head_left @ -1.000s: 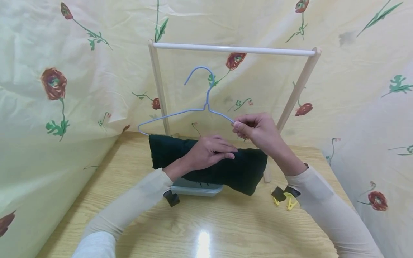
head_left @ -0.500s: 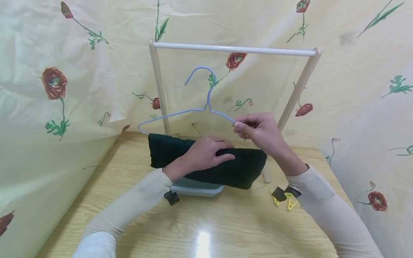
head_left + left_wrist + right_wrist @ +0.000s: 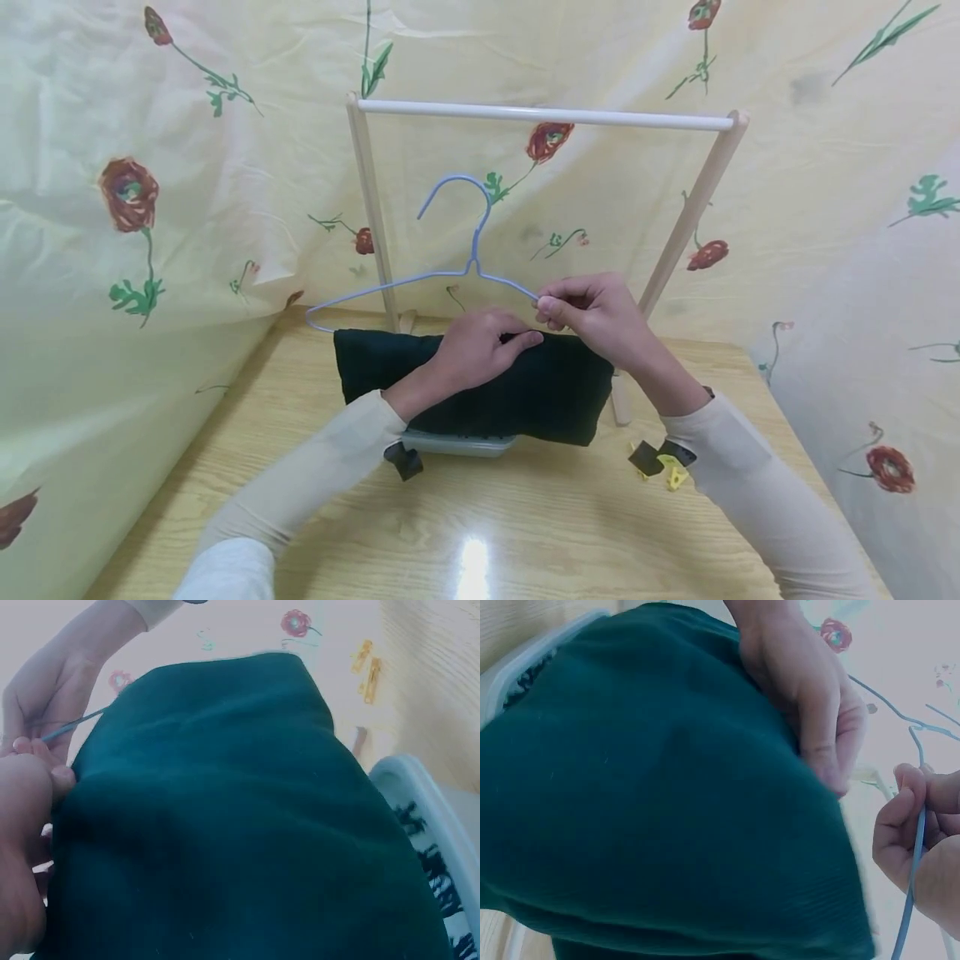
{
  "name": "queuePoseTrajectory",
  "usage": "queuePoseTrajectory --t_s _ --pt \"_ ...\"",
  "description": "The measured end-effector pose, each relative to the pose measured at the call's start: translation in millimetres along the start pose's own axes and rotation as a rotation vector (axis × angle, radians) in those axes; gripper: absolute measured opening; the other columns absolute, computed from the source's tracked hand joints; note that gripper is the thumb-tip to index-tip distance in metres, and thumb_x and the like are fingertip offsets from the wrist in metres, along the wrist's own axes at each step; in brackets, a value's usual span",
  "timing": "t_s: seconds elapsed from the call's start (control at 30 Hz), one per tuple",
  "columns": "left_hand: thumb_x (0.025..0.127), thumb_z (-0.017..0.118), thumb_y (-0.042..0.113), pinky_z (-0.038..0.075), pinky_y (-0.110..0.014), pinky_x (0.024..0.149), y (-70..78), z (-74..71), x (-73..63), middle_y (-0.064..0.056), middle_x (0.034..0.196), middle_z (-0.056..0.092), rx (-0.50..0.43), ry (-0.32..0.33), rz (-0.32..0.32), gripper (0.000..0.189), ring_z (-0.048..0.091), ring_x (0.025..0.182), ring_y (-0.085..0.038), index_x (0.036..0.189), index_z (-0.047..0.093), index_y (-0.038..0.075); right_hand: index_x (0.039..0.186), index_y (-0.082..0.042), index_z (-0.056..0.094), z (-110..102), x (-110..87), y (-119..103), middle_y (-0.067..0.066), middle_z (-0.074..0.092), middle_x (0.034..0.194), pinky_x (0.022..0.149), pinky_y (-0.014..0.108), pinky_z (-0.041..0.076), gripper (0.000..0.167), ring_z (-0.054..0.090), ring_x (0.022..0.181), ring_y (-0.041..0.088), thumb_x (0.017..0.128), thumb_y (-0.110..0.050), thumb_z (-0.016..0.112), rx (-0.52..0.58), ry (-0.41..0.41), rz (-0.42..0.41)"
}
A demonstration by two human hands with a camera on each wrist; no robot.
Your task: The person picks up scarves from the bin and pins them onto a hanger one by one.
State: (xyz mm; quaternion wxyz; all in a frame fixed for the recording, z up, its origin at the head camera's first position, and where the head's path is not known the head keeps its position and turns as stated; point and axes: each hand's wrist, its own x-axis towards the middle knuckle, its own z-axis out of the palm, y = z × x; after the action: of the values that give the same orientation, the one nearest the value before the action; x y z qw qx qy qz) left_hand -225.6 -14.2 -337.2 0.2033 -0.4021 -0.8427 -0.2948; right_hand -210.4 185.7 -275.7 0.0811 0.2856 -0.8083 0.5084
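A blue wire hanger [image 3: 474, 258] is held upright above the table, hook at the top. Folded dark green cloth [image 3: 555, 392] hangs over its lower bar, which the fabric hides. My right hand [image 3: 603, 321] pinches the hanger's right shoulder; the right wrist view shows the wire running between thumb and fingers [image 3: 904, 799]. At the cloth's upper edge, my left hand [image 3: 476, 350] pinches the fabric, thumb in front and fingers mostly hidden behind. In the left wrist view, the cloth [image 3: 225, 795] spreads wide beside the left hand [image 3: 22, 840].
Behind stands a wooden rack with a white rail [image 3: 547, 115]. A pale blue tray [image 3: 457, 446] sits under the cloth, partly hidden, with dark pieces visible in it. Yellow clips [image 3: 675, 477] lie by the right sleeve. Floral fabric [image 3: 225, 167] surrounds the wooden table [image 3: 420, 533].
The hanger and cloth have come down slightly and shifted a little left, both hands moving with them. The left fingers, earlier lying over the cloth, now grip its upper edge.
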Motion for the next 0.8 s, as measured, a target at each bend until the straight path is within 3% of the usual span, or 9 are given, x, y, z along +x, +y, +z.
queuePoseTrajectory --t_s 0.17,0.37,0.5,0.67,0.8 --pt "0.100 0.069 0.030 0.044 -0.023 0.062 -0.5 2.7 0.1 0.005 0.077 0.071 0.019 -0.055 -0.006 0.020 0.057 0.069 -0.009 0.103 0.082 0.016 0.098 0.012 0.074 -1 -0.6 0 0.011 0.073 0.081 0.070 0.022 0.059 0.011 0.066 0.067 0.012 0.095 0.004 0.067 -0.007 0.022 -0.010" --pt "0.094 0.074 0.038 0.054 -0.022 0.089 0.0 8.1 -1.5 0.000 0.114 0.076 -0.018 -0.128 0.078 0.039 0.070 0.101 -0.010 0.122 0.074 0.012 0.100 0.012 0.074 -4 -1.6 2 0.010 0.073 0.081 0.069 0.022 0.059 0.012 0.066 0.068 0.011 0.095 0.003 0.067 -0.023 0.050 0.007" --pt "0.092 0.076 0.043 0.054 -0.023 0.092 3.8 9.8 -1.5 0.000 0.117 0.075 0.008 -0.185 0.115 0.044 0.069 0.103 -0.011 0.123 0.073 0.012 0.099 0.012 0.074 -6 -2.9 2 0.001 0.073 0.079 0.068 0.021 0.059 0.012 0.066 0.067 0.010 0.095 0.004 0.067 -0.001 0.063 0.005" --pt "0.094 0.076 0.033 0.055 -0.022 0.087 6.7 12.7 -1.1 0.000 0.107 0.077 0.033 -0.129 0.145 0.030 0.071 0.095 -0.011 0.113 0.076 0.011 0.098 0.013 0.073 -6 -3.5 1 -0.004 0.072 0.077 0.067 0.021 0.058 0.011 0.065 0.066 0.009 0.095 0.005 0.067 0.021 0.073 0.004" --pt "0.092 0.078 0.026 0.055 -0.020 0.083 8.4 15.3 -0.8 0.001 0.100 0.077 0.002 -0.052 0.164 0.019 0.071 0.091 -0.011 0.104 0.079 0.012 0.097 0.013 0.073 -4 -2.6 1 0.003 0.072 0.078 0.067 0.020 0.058 0.011 0.064 0.066 0.010 0.094 0.005 0.067 0.015 0.074 0.006"
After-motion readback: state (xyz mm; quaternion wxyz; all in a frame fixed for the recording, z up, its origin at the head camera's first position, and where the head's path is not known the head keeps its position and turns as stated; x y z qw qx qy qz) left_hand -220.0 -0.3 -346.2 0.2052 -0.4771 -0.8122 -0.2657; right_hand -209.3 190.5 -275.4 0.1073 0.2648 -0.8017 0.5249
